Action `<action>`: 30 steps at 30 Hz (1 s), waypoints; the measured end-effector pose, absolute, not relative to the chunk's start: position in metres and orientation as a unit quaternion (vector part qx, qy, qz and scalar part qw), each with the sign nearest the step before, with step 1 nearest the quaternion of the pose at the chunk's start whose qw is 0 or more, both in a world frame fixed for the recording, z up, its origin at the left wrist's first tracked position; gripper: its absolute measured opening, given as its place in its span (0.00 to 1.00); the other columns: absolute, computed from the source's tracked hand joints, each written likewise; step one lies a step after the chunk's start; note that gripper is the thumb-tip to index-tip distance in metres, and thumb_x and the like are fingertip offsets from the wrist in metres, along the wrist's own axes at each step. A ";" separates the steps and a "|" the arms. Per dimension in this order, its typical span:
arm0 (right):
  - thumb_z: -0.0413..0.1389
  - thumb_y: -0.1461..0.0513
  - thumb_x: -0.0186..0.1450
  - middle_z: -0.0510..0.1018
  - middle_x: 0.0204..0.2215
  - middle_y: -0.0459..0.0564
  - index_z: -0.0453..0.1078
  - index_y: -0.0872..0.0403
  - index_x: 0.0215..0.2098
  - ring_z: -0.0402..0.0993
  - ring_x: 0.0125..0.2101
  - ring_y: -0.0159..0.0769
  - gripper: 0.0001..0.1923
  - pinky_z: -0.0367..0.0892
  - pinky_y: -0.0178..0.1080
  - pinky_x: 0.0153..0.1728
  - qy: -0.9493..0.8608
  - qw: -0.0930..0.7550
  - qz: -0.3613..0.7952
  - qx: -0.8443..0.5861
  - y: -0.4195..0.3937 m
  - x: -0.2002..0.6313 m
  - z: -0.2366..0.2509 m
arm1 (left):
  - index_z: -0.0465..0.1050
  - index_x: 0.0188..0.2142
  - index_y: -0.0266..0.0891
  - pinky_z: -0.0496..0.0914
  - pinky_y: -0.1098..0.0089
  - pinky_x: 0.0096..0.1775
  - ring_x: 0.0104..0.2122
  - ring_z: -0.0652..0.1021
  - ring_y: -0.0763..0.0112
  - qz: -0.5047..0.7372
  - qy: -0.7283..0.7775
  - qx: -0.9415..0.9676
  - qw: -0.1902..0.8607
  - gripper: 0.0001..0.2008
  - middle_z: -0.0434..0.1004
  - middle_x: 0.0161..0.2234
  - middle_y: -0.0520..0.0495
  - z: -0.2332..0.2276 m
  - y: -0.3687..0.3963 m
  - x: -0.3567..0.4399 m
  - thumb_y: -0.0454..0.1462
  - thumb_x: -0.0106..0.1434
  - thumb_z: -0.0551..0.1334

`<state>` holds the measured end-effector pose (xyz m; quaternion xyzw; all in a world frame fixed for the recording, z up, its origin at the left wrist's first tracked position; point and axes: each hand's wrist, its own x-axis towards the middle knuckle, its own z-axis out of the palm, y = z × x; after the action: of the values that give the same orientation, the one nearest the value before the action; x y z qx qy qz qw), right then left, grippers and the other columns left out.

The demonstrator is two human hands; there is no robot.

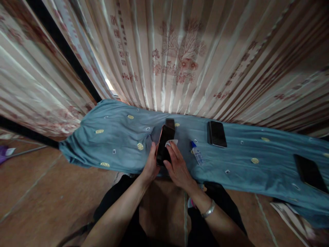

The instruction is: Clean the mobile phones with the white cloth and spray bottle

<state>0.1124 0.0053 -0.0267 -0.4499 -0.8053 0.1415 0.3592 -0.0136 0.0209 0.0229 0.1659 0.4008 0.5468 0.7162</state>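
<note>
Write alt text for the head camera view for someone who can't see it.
A person's left hand holds a dark phone while the right hand presses a small white wipe against its screen, above a blue cloth bearing a small bottle and two more phones.

The left hand (151,164) hides the lower edge of the held phone (165,145). The small bottle (197,153) bears an illegible label. The dark device (310,172) at right is blurred.

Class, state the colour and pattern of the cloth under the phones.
Blue cloth with small yellow round motifs; head view.
</note>
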 end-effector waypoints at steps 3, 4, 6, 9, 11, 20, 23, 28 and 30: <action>0.43 0.52 0.75 0.54 0.70 0.63 0.45 0.56 0.72 0.47 0.71 0.47 0.32 0.56 0.59 0.67 -0.809 0.354 0.139 -0.447 0.005 0.110 -0.024 | 0.74 0.55 0.36 0.68 0.60 0.57 0.60 0.72 0.53 0.542 0.413 0.161 0.713 0.26 0.82 0.48 0.40 0.020 0.020 -0.011 0.49 0.71 0.49; 0.43 0.52 0.75 0.54 0.70 0.63 0.44 0.55 0.72 0.47 0.71 0.47 0.32 0.56 0.59 0.67 -0.811 0.353 0.138 -0.445 0.005 0.109 -0.023 | 0.74 0.55 0.35 0.68 0.61 0.58 0.60 0.72 0.54 0.541 0.418 0.158 0.712 0.26 0.82 0.48 0.40 0.019 0.019 -0.010 0.49 0.71 0.49; 0.42 0.52 0.75 0.53 0.70 0.62 0.43 0.55 0.73 0.46 0.71 0.47 0.32 0.55 0.59 0.67 -0.816 0.352 0.133 -0.438 0.005 0.107 -0.022 | 0.74 0.55 0.35 0.68 0.61 0.58 0.60 0.73 0.54 0.537 0.423 0.154 0.714 0.26 0.82 0.48 0.39 0.016 0.018 -0.008 0.49 0.71 0.50; 0.42 0.53 0.75 0.52 0.71 0.62 0.41 0.55 0.73 0.45 0.71 0.47 0.32 0.55 0.58 0.67 -0.822 0.357 0.118 -0.428 0.004 0.105 -0.022 | 0.74 0.57 0.33 0.67 0.60 0.58 0.60 0.72 0.54 0.533 0.421 0.162 0.716 0.27 0.82 0.48 0.38 0.014 0.017 -0.007 0.49 0.71 0.49; 0.42 0.54 0.75 0.51 0.71 0.62 0.40 0.55 0.73 0.44 0.71 0.47 0.33 0.55 0.58 0.67 -0.824 0.358 0.109 -0.425 0.005 0.105 -0.023 | 0.73 0.57 0.34 0.67 0.59 0.59 0.60 0.72 0.55 0.533 0.418 0.173 0.715 0.27 0.82 0.48 0.38 0.013 0.017 -0.006 0.49 0.71 0.49; 0.41 0.53 0.75 0.52 0.71 0.60 0.42 0.53 0.73 0.45 0.71 0.46 0.32 0.55 0.57 0.67 -0.808 0.373 0.086 -0.448 0.017 0.113 -0.022 | 0.76 0.54 0.41 0.68 0.55 0.58 0.61 0.70 0.50 0.508 0.431 0.169 0.726 0.22 0.82 0.49 0.42 0.020 0.010 -0.005 0.48 0.68 0.56; 0.42 0.53 0.75 0.51 0.71 0.60 0.43 0.53 0.73 0.45 0.71 0.46 0.32 0.55 0.58 0.67 -0.810 0.370 0.092 -0.445 0.016 0.113 -0.019 | 0.77 0.53 0.39 0.67 0.55 0.59 0.62 0.69 0.52 0.515 0.436 0.175 0.717 0.21 0.82 0.49 0.42 0.018 0.010 -0.004 0.48 0.68 0.56; 0.45 0.54 0.74 0.55 0.70 0.60 0.48 0.55 0.72 0.47 0.71 0.46 0.31 0.57 0.57 0.67 -0.835 0.356 0.090 -0.410 0.012 0.111 -0.017 | 0.79 0.48 0.36 0.59 0.62 0.65 0.63 0.69 0.59 0.545 0.430 0.197 0.692 0.19 0.81 0.51 0.40 0.005 0.014 -0.004 0.46 0.68 0.56; 0.45 0.54 0.74 0.58 0.69 0.60 0.49 0.55 0.71 0.48 0.71 0.46 0.30 0.57 0.56 0.67 -0.837 0.359 0.085 -0.405 0.013 0.111 -0.016 | 0.79 0.48 0.37 0.57 0.64 0.65 0.64 0.67 0.61 0.549 0.437 0.207 0.682 0.18 0.80 0.52 0.41 0.002 0.015 -0.004 0.44 0.68 0.57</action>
<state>0.1111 0.0130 -0.0164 -0.4048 -0.8366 0.0850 0.3593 -0.0043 0.0154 0.0017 0.2071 0.4366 0.5492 0.6818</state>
